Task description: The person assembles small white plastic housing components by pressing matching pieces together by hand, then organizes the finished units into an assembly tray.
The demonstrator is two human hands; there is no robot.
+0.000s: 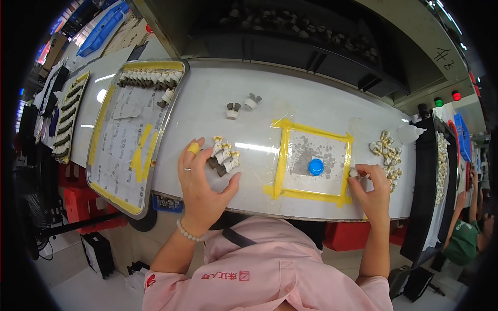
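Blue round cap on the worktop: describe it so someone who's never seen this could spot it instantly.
On the white worktop, between the left hand and the right hand, yellow tape outlines a square. Near its middle sits the blue round cap, the only blue thing inside that outline, bright against the grey spots beside it.

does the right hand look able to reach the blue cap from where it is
Probably yes: the right hand is close to the blue cap, with only flat yellow tape and work surface showing between, though it seems to pinch a small pale piece.
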